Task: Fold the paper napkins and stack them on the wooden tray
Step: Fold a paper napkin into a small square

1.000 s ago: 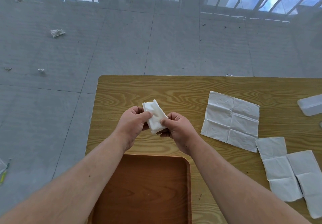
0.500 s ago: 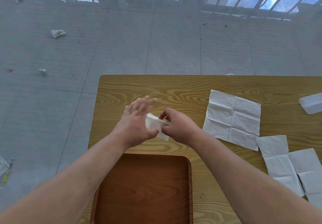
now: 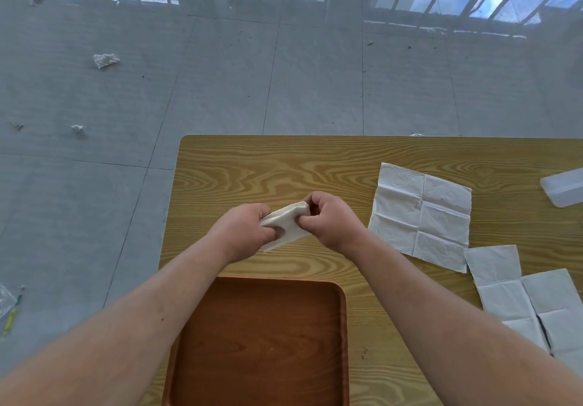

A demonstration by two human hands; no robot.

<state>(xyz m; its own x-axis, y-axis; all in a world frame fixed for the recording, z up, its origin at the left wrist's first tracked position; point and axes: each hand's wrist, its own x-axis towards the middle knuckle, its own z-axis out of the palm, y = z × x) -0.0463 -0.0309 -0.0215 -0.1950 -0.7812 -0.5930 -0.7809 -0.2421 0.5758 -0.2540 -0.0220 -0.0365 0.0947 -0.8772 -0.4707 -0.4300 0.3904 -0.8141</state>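
Fingers (image 3: 312,201) of the right hand (image 3: 332,224) are curled tight on the far end of a folded napkin (image 3: 288,227), thumb pressed against the paper, and the left hand (image 3: 241,232) grips the near-left end in the same way. The small white wad hangs between them at the middle of the frame, lifted off the table (image 3: 252,168). It sits higher in the frame than the wooden tray (image 3: 343,326), which lies at bottom centre and shows no napkins in it.

Right of the hands an unfolded napkin (image 3: 421,214) lies flat, and more sheets (image 3: 517,292) overlap toward the lower right edge (a pale plastic box (image 3: 564,191) pokes in at the right edge).

The step in hand looks like the last fold, or the pressing of its crease. To do it well, I would match the edges before squeezing, since the paper bulges in the middle. Then run the thumbs outward along the fold so it lies flat, and lower it square into a tray corner, leaving room for a neat stack. Thin tissue probably tears if tugged, so pinch, do not pull.
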